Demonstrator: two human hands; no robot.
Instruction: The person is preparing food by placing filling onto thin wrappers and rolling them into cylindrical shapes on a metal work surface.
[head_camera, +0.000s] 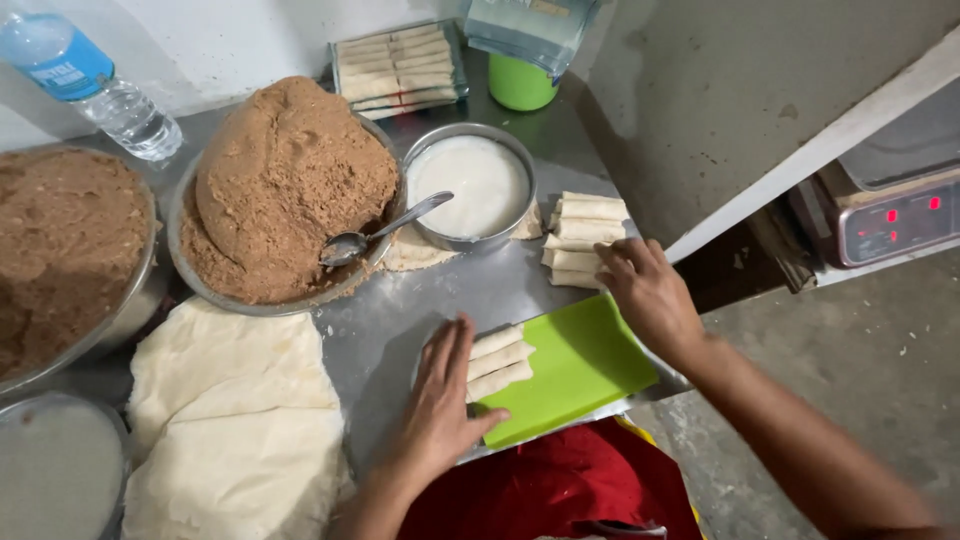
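Flat on the metal table (420, 320) near its front edge, the left hand (440, 400) lies palm down, fingers together and gripping nothing, its side touching three pale rolled wrappers (498, 360) on the green board (580, 365). At the right edge the right hand (645, 290) rests with fingers loosely spread on a stack of rolls (580, 235), not clamped. Behind sit a white paste bowl (470, 185) and a brown filling bowl (280, 190) (spoon (385, 228) leaning in).
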